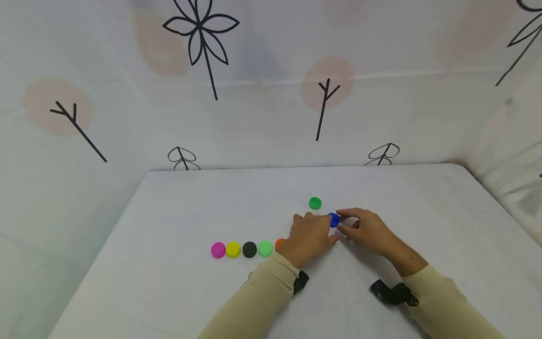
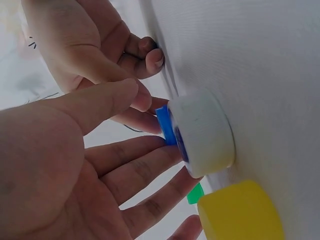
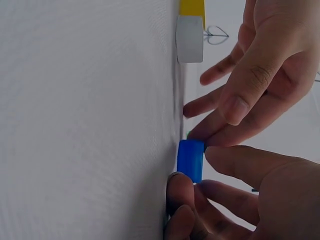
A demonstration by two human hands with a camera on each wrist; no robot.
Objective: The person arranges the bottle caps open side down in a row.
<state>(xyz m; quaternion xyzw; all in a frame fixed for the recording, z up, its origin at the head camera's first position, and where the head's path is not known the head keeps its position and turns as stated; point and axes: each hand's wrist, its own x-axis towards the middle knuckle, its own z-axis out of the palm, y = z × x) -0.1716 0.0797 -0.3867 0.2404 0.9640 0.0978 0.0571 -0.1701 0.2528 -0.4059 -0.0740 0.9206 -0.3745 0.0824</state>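
Observation:
A blue bottle cap [image 1: 334, 220] is between the two hands on the white table. The right hand [image 1: 368, 230] pinches it with thumb and fingers from the right side. From the other side the left hand [image 1: 311, 238] reaches to it, and its nearly straight fingertips touch the cap's edge in the left wrist view. A white cap [image 2: 202, 132] and a yellow cap [image 2: 240, 212] stand close to the left hand, which hides them in the head view. Just beyond the hands lies a green cap [image 1: 315, 203].
Left of the hands runs a row of caps: magenta [image 1: 218, 250], yellow [image 1: 233, 249], black [image 1: 249, 249], light green [image 1: 265, 248] and orange [image 1: 280, 243], the last partly covered by the left hand. A patterned cloth [image 1: 262, 117] hangs behind the table.

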